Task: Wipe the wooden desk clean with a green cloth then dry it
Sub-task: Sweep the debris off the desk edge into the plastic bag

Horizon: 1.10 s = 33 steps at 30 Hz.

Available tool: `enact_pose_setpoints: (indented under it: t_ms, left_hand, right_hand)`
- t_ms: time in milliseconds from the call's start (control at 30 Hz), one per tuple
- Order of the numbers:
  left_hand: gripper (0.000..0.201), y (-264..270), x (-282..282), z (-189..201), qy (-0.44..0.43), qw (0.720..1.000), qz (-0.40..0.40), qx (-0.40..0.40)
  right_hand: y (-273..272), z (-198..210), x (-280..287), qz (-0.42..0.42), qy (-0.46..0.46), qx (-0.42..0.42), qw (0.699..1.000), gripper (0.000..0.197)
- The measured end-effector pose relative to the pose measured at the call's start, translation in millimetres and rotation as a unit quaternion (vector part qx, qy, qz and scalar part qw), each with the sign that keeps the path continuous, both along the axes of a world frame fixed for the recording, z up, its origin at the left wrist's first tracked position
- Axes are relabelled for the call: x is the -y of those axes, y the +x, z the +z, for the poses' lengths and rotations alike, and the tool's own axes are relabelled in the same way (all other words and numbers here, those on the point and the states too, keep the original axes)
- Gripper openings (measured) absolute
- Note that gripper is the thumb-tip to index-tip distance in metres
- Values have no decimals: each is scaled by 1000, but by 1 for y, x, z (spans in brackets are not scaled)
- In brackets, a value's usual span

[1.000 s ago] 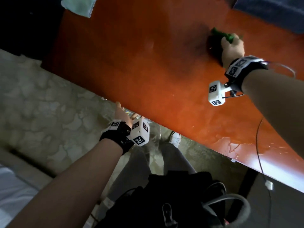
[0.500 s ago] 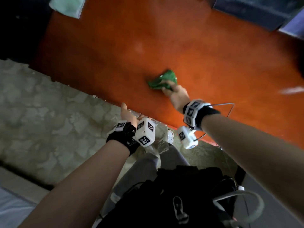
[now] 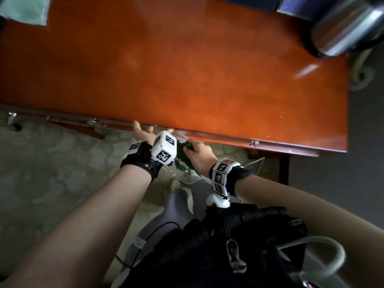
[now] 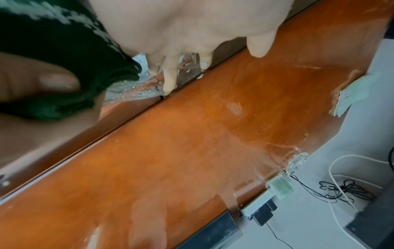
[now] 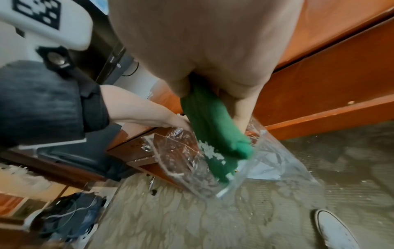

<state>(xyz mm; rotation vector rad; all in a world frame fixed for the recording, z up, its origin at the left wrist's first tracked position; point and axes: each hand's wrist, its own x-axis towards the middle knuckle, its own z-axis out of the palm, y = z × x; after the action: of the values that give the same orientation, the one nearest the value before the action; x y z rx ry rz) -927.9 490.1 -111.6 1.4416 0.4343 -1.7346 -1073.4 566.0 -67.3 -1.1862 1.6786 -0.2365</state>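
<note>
The surface [image 3: 187, 69] was shiny orange-brown. The cloth [image 5: 215, 131] was dark green with little white bits on it. A see-through bag [image 5: 192, 161] hung there. The floor [image 3: 52, 173] was grey-green with blotchy shapes. The shoe [image 5: 334, 230] was white.

Steel flask [image 3: 340, 28]; white shoe [image 5: 334, 230]; patterned carpet [image 3: 41, 173]

**Gloss, knit and crinkle at the desk edge**

The wooden desk [image 3: 187, 69] showed a glossy orange-brown varnish with wet streaks. The green cloth [image 5: 215, 134] looked knitted, matt and fuzzy. The clear plastic bag [image 5: 266, 161] was shiny and crinkled. At upper right, a metal flask [image 3: 340, 28] gleamed, smooth.
</note>
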Motion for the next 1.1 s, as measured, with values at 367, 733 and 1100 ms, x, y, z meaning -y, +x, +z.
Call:
enact_pose_setpoints:
  t_ms: [367,733,1100]
  left_hand:
    - [113,-35,7,-112,70,990,-100,73]
    - [64,-162,-48,30,4,997,-78,-21]
    - [58,-261,-79,17,16,993,-109,-45]
  right_hand:
    - [-111,29,-7,-277,-110,10,954,22]
    - [-300,42,36,-477,-224,-75,846,25]
    - [-345,-18,16,-252,-144,-92,953,33]
